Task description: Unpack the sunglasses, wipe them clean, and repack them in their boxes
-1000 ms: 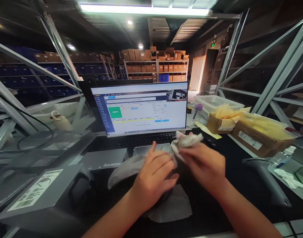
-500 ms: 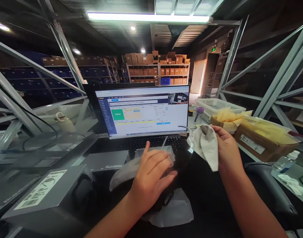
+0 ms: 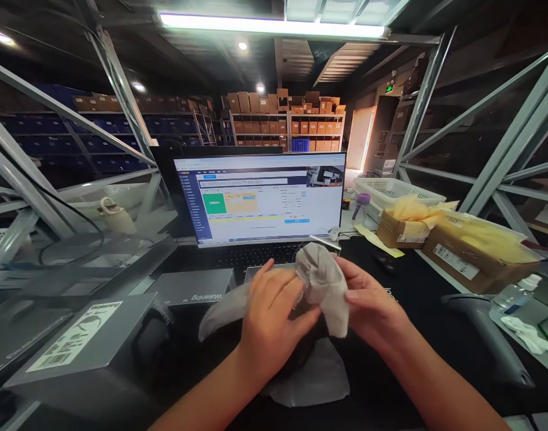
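Observation:
My left hand (image 3: 269,317) grips a pair of thin-framed glasses (image 3: 325,242). Only a pale temple shows clearly beyond the cloth; the lenses are mostly covered. My right hand (image 3: 375,305) pinches a light grey cleaning cloth (image 3: 332,293), which is bunched around the glasses and touches my left fingertips. Beneath my left hand lies a translucent white sleeve (image 3: 222,314). Another translucent pouch (image 3: 310,380) rests closer to me on the black desk. Part of a clear case shows behind my left fingers.
Grey boxes (image 3: 85,341) stand at left, one lying flat (image 3: 195,286). A monitor (image 3: 256,221) and keyboard (image 3: 238,256) are ahead. At right are a handheld scanner (image 3: 489,335), a clear bottle (image 3: 516,296), cardboard boxes (image 3: 462,260) with yellow packing and a white basket (image 3: 395,191).
My right hand has moved left and brought the cloth against the glasses, covering them. My left hand has stayed nearly in place, its fingers slightly more curled.

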`<state>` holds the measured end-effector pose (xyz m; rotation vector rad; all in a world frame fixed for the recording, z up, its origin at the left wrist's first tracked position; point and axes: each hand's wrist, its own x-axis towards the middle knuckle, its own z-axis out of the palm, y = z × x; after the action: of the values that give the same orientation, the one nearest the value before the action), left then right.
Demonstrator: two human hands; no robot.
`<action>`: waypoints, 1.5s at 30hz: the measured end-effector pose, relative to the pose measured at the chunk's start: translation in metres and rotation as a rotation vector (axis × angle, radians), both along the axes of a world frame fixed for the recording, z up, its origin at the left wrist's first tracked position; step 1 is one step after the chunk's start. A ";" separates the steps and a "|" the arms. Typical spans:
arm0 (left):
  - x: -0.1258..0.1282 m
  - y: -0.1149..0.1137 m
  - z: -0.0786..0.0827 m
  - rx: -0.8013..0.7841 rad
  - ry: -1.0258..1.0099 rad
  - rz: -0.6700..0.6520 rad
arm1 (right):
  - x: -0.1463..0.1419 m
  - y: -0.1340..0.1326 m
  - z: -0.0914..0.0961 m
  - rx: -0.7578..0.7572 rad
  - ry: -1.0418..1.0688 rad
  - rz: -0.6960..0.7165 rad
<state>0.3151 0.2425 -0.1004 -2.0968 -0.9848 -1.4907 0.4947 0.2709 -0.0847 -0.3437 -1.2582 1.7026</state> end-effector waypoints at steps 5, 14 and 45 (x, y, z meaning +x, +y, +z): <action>0.000 0.001 -0.001 -0.002 -0.015 0.001 | -0.006 0.014 -0.016 0.375 -0.217 -0.184; 0.004 0.004 -0.005 -0.053 0.068 -0.175 | -0.007 0.027 -0.026 0.361 -0.110 -0.317; 0.003 -0.001 -0.007 -0.029 0.153 -0.103 | -0.009 0.008 -0.009 -0.049 0.158 -0.180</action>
<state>0.3181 0.2419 -0.1071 -2.2748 -0.8584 -1.3461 0.4854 0.2785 -0.0941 -0.3346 -1.0410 1.5764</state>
